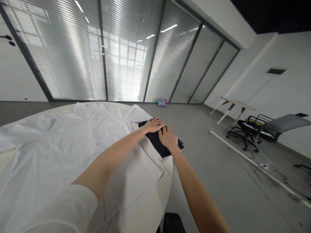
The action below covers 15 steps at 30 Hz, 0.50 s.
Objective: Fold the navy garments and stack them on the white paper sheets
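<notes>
My left hand (154, 125) lies on a dark navy stack of folded cloth (155, 142) at the right edge of the table, its fingers stretched out over the far side. Close beside it, my right hand (168, 138) rests on the same stack with its fingers spread and slightly bent. White fabric edges show under the stack. To the left, a white short-sleeved buttoned shirt (73, 136) is spread over the table. Another flat white folded cloth (138, 178) lies between the shirt and the table's rim.
The pale round table (164, 194) ends just right of the stack. A black object (173, 223) is below its near edge. On the floor are a blue and red basket (162, 102), a white pole (243, 155) and cables. Office chairs (262, 127) and a small table (238, 103) stand right.
</notes>
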{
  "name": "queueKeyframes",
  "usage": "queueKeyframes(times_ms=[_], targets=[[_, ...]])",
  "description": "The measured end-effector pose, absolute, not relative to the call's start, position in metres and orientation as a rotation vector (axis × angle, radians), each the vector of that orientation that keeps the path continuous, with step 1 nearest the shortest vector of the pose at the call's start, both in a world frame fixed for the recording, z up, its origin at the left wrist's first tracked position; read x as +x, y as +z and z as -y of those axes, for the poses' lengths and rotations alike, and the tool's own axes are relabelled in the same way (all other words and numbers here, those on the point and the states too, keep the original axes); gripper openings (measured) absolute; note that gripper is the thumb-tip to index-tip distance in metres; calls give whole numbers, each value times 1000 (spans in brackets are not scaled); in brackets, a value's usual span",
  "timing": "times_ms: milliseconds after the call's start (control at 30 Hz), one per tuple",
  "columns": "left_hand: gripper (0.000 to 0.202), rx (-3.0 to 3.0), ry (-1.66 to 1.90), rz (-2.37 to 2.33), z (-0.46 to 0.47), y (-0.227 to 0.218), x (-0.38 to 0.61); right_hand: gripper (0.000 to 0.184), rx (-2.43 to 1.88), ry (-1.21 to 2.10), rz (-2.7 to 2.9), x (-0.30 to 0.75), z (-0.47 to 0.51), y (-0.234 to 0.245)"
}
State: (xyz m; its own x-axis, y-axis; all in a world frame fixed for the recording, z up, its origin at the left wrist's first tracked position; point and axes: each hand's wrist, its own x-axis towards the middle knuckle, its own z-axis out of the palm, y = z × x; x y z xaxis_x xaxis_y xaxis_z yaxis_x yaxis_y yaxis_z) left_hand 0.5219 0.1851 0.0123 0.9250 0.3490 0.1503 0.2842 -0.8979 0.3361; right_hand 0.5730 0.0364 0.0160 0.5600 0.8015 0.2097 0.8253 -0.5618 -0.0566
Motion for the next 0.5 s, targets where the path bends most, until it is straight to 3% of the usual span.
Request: queueKeyframes(times_ms=[333,500], targets=[[52,2789,421,-452,-178,11,516,57,-2653,-300,1379,572,-38,16],[55,2837,372,-629,-184,25,456,56,-2557,-412,1412,572,-35,18]])
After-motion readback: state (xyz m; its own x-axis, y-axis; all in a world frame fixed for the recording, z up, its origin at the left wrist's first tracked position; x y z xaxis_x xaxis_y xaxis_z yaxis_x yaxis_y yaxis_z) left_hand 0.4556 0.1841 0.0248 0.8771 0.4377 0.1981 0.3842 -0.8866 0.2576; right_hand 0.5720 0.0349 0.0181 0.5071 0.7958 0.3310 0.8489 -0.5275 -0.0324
